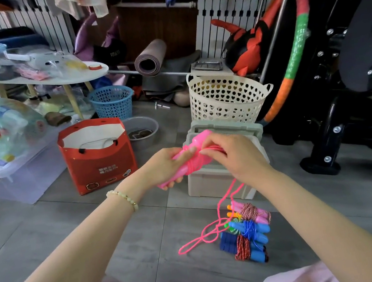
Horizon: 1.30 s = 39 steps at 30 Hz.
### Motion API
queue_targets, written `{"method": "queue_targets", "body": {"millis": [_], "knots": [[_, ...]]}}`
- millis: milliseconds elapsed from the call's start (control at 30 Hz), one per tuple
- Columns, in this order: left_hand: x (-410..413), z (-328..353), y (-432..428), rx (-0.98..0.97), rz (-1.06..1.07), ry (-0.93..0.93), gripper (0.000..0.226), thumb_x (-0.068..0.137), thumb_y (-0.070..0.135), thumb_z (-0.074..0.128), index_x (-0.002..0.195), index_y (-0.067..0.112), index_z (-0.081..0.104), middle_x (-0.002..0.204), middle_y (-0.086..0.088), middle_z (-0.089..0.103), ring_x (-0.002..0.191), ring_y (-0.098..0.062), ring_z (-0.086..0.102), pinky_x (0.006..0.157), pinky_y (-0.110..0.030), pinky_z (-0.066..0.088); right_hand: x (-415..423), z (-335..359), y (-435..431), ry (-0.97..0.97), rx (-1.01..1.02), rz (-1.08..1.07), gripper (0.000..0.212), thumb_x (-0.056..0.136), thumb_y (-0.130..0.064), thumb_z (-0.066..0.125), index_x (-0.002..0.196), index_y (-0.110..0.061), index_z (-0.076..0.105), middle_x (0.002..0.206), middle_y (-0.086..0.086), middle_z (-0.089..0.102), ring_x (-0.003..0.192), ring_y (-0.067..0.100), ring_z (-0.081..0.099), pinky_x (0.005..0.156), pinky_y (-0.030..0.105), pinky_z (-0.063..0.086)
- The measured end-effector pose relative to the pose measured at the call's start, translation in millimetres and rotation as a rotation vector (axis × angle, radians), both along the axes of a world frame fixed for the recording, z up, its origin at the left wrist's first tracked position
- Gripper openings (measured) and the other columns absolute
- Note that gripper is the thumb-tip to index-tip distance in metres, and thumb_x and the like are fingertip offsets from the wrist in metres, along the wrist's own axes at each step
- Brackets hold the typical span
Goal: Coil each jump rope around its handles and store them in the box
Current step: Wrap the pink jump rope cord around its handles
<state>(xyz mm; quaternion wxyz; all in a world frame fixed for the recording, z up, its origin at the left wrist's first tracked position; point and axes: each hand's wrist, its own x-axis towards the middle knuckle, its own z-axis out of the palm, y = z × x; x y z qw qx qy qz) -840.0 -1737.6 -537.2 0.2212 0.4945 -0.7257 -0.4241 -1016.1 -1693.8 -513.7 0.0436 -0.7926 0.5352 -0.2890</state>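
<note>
I see hot-pink handles [200, 138] wound with a matching pink cord [193, 166], before a pale grey box [208, 183]. On the grey floor tiles [60, 227] lie blue handles [256, 228] and a red-and-white twisted cord [248, 210]. Farther back I make out a red bag [102, 170], a blue basket [112, 103] and a cream basket [225, 103] patterned with heart-shaped holes.

Your pink jump rope [184, 162] has its two pink handles side by side, tilted up and away from you, gripped in your left hand [163, 166]. Several turns of its pink cord [218, 209] wrap the handles' middle. Your right hand [235, 157] pinches the cord there, and the rest hangs to a loose loop on the floor. Beside the loop lies a pile of coiled ropes [248, 230] with blue, pink and orange handles. The pale grey box [210, 183] stands behind your hands.
</note>
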Motion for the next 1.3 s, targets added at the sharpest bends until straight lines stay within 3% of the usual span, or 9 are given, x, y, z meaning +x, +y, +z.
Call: {"method": "queue_targets", "body": {"millis": [100,200,467,567,667,900,1000,1133,1300], "knots": [[2,5,1,-0.006,-0.091,-0.069,0.041,0.093,0.056,0.042,0.09,0.017,0.055,0.053,-0.002,0.053,0.032,-0.013,0.042,0.033,-0.017,0.034,-13,-4,-2,-0.154,0.06,-0.012,0.014,0.084,-0.032,0.067,0.084,-0.023,0.057,0.076,-0.007,0.069,0.075,0.014,0.064,0.072,0.036,0.047],[1,4,7,-0.007,-0.199,-0.195,0.037,0.092,0.053,0.049,0.094,0.017,0.056,0.059,-0.002,0.053,0.035,-0.011,0.044,0.036,-0.019,0.038,-10,-6,-1,-0.103,0.112,0.043,0.011,0.081,-0.028,0.071,0.079,-0.022,0.062,0.073,-0.006,0.068,0.071,0.012,0.062,0.069,0.034,0.048],[0,6,13,-0.267,-0.26,-0.464,0.044,0.077,0.065,0.061,0.072,0.022,0.058,0.051,0.006,0.055,0.041,-0.008,0.054,0.046,-0.02,0.039,-4,-4,-1,-0.181,0.304,0.131,0.027,0.077,-0.031,0.075,0.06,-0.028,0.055,0.045,-0.018,0.052,0.047,0.001,0.043,0.054,0.021,0.032],[3,7,14,-0.382,-0.274,-0.532,0.043,0.078,0.066,0.059,0.066,0.025,0.054,0.057,0.002,0.059,0.04,-0.002,0.051,0.049,-0.022,0.035,-8,-5,-5,-0.203,0.349,0.118,0.031,0.072,-0.035,0.079,0.057,-0.026,0.053,0.046,-0.014,0.05,0.047,0.002,0.039,0.056,0.025,0.034],[6,7,14,-0.376,-0.279,-0.481,0.042,0.079,0.063,0.06,0.072,0.021,0.059,0.06,-0.002,0.061,0.042,-0.003,0.05,0.05,-0.024,0.037,-8,-6,-7,-0.226,0.332,0.124,0.031,0.069,-0.037,0.08,0.058,-0.025,0.054,0.056,-0.01,0.053,0.054,0.005,0.043,0.057,0.027,0.037],[11,5,17,-0.176,-0.304,-0.291,0.036,0.083,0.053,0.063,0.078,0.017,0.066,0.065,-0.002,0.063,0.044,-0.01,0.049,0.041,-0.019,0.04,-16,0,-6,-0.323,0.485,0.271,0.013,0.078,-0.01,0.073,0.076,-0.015,0.062,0.072,-0.007,0.06,0.066,-0.003,0.053,0.067,0.011,0.043],[8,3,19,-0.277,-0.307,-0.382,0.045,0.081,0.062,0.059,0.074,0.017,0.065,0.065,-0.004,0.067,0.043,-0.009,0.05,0.044,-0.016,0.038,-14,-4,-7,-0.306,0.504,0.229,0.018,0.081,-0.016,0.071,0.067,-0.019,0.06,0.064,-0.009,0.057,0.059,-0.003,0.048,0.061,0.012,0.039],[4,1,22,-0.503,-0.31,-0.534,0.055,0.075,0.077,0.047,0.062,0.024,0.055,0.062,-0.002,0.062,0.053,-0.01,0.049,0.05,-0.022,0.031,-17,-10,-1,-0.489,0.789,0.269,0.03,0.092,-0.016,0.056,0.062,-0.013,0.049,0.052,-0.011,0.046,0.048,-0.001,0.038,0.048,0.012,0.033],[5,2,19,-0.548,-0.319,-0.42,0.066,0.067,0.084,0.031,0.065,0.023,0.056,0.058,-0.002,0.061,0.053,-0.012,0.051,0.051,-0.019,0.03,-11,-10,2,-0.802,0.897,0.311,0.021,0.085,-0.034,0.052,0.08,-0.013,0.056,0.056,-0.011,0.059,0.048,-0.001,0.05,0.049,0.011,0.041]]}}
